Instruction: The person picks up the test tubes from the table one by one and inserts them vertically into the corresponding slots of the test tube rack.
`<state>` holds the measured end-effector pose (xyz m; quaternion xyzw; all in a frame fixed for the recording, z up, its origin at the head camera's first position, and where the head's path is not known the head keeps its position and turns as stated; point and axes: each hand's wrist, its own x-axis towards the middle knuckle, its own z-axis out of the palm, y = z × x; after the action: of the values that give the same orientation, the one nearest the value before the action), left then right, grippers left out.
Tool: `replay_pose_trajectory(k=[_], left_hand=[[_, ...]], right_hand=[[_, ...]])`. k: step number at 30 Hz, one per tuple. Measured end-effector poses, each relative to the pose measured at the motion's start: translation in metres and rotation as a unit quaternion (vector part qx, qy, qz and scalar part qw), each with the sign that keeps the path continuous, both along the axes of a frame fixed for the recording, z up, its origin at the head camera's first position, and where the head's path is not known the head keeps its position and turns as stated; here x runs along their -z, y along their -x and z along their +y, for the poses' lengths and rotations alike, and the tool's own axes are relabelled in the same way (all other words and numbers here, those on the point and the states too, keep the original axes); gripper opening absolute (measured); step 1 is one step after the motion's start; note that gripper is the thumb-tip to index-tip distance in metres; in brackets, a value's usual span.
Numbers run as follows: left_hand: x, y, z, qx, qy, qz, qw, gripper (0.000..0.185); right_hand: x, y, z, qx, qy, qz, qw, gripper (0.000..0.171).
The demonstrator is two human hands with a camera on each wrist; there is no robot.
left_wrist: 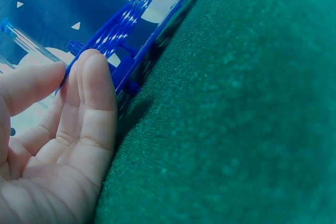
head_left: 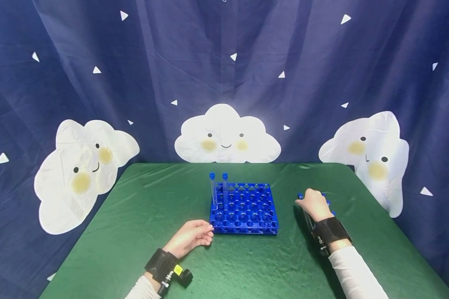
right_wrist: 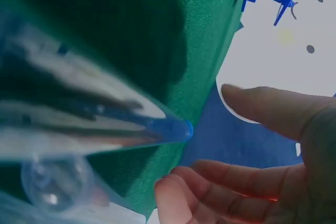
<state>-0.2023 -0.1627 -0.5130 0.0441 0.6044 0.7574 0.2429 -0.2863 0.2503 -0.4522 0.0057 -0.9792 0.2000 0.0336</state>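
A blue test-tube rack (head_left: 244,209) stands mid-table on green cloth. Two clear tubes with blue caps (head_left: 212,189) stand upright in its back left corner. My left hand (head_left: 205,232) lies flat on the cloth, straight fingertips (left_wrist: 88,85) touching the rack (left_wrist: 140,43) at its front left corner. My right hand (head_left: 307,200) hovers over several loose clear tubes (head_left: 309,220) lying on the cloth right of the rack. In the right wrist view the thumb and fingers (right_wrist: 262,182) are spread with nothing between them, and a tube's tip (right_wrist: 173,129) lies close to the camera.
The green table (head_left: 142,216) has its far edge against a dark blue curtain with cloud faces (head_left: 226,135). Its right edge runs close behind the loose tubes. Most rack holes hold nothing.
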Motion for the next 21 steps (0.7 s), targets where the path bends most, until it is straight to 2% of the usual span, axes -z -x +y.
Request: replay_pose_trajectory(k=[3, 8, 14, 21], left_hand=[[0.0006, 0.0000, -0.0002, 0.001, 0.001, 0.001, 1.0000, 0.010], [0.0009, 0.0001, -0.0003, -0.001, 0.002, 0.001, 1.0000, 0.007], [0.0006, 0.0003, -0.0001, 0.000, 0.001, 0.001, 1.0000, 0.008], [0.0011, 0.0006, -0.0003, -0.004, 0.002, -0.002, 1.0000, 0.008]], right_hand=[[0.0011, 0.0006, 0.0022, 0.001, -0.005, 0.000, 1.000, 0.030], [0.0037, 0.0031, 0.0054, -0.003, -0.016, -0.003, 1.000, 0.017], [0.0081, 0.0051, 0.0065, -0.006, -0.021, -0.029, 0.999, 0.009], [0.0090, 0.0026, 0.0059, -0.005, 0.027, -0.058, 0.998, 0.009]])
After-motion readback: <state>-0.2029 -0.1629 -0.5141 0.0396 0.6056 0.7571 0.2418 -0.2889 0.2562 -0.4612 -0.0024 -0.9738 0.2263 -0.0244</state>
